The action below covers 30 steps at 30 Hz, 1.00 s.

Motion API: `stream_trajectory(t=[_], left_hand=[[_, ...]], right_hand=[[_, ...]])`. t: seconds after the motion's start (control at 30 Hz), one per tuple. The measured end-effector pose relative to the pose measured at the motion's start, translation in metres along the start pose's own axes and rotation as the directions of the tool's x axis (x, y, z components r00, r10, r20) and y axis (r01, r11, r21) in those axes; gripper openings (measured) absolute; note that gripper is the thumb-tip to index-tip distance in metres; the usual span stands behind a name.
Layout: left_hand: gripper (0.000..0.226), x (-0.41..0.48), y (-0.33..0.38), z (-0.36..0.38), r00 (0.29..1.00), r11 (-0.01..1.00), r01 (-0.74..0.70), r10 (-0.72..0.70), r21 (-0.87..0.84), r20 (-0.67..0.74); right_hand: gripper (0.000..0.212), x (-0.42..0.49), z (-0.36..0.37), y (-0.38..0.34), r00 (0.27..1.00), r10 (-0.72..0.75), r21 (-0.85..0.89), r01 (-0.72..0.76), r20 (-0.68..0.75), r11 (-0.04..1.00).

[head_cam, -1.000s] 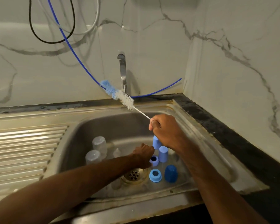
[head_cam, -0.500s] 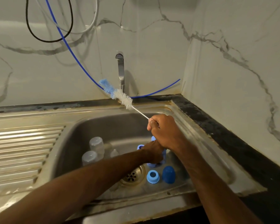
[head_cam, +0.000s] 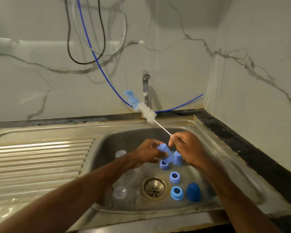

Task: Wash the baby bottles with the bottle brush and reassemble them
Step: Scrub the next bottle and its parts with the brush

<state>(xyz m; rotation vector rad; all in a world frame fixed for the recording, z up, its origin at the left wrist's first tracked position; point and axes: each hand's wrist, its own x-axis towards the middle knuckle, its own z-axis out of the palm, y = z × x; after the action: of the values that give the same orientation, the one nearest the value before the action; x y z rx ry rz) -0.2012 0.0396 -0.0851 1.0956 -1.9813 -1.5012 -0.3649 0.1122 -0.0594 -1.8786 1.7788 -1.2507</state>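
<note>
**Pale blue bottle part lifted from the sink; brush not yet applied**

A pale blue tube-shaped part (head_cam: 165,153) is held tilted above the sink (head_cam: 128,137), its closed end aimed toward 11 o'clock. It is gripped by the left hand (head_cam: 146,153), with the fingers curled around it. A second ago this hand was lowered among the blue pieces on the basin floor. The part is now raised clear of them and brought just beside the right hand (head_cam: 186,148).

The right hand is closed around the thin white handle of the bottle brush (head_cam: 147,113), as it was before. The bristle head is pointed away toward 11 o'clock, near the tap (head_cam: 146,88), and no contact with the part is made.

A piece appears to have been chosen for scrubbing. The washing stroke itself is judged not yet begun, since the bristles would first have to be brought round to the part's open end.

Just below the lifted part, a second pale blue part (head_cam: 177,158) is stood upright beside a blue ring (head_cam: 164,164). Toward 5 o'clock, two more rings (head_cam: 177,192) and a dark blue cap (head_cam: 193,192) are set on the basin floor, right of the drain (head_cam: 154,188). Clear bottles (head_cam: 120,192) are seen toward 8 o'clock, partly hidden by the left arm. A ridged drainboard (head_cam: 40,157) lies at 9 o'clock.
</note>
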Motion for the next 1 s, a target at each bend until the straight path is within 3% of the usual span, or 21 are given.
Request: stream_trajectory(t=[0.1, 0.2, 0.3, 0.37, 0.47, 0.63, 0.83, 1.0], left_hand=[[0.024, -0.02, -0.009, -0.038, 0.991, 0.95, 0.034, -0.073, -0.31, -0.114], [0.031, -0.035, -0.015, -0.062, 0.963, 0.875, -0.005, -0.127, -0.485, -0.239], [0.033, -0.041, -0.022, -0.084, 0.953, 0.774, -0.081, -0.125, -0.629, -0.277], [0.035, -0.041, -0.023, -0.095, 0.943, 0.694, -0.148, -0.115, -0.705, -0.311], [0.035, -0.04, -0.025, -0.104, 0.927, 0.621, -0.218, -0.108, -0.753, -0.358], [0.036, -0.033, -0.032, -0.115, 0.886, 0.596, -0.232, -0.195, -0.769, -0.419], [0.038, -0.038, -0.035, -0.154, 0.842, 0.304, -0.422, -0.219, -0.854, -0.494], [0.036, -0.041, -0.038, -0.162, 0.793, 0.281, -0.477, -0.272, -0.833, -0.546]], right_hand=[[0.038, -0.008, 0.006, -0.01, 0.996, 0.077, 0.114, -0.082, 0.041, 0.99], [0.043, -0.012, 0.011, -0.014, 0.979, 0.183, 0.179, -0.197, 0.088, 0.964], [0.043, -0.014, 0.011, -0.021, 0.885, 0.373, 0.251, -0.442, 0.277, 0.861], [0.043, -0.018, 0.015, -0.024, 0.848, 0.406, 0.226, -0.494, 0.341, 0.84], [0.042, -0.025, 0.022, -0.029, 0.87, 0.364, 0.22, -0.447, 0.332, 0.867], [0.046, -0.028, 0.019, -0.034, 0.916, 0.264, 0.191, -0.33, 0.301, 0.925], [0.05, -0.026, 0.02, -0.025, 0.941, 0.202, 0.114, -0.24, 0.271, 0.964], [0.053, -0.027, 0.021, -0.018, 0.962, 0.122, 0.055, -0.139, 0.244, 0.989]])
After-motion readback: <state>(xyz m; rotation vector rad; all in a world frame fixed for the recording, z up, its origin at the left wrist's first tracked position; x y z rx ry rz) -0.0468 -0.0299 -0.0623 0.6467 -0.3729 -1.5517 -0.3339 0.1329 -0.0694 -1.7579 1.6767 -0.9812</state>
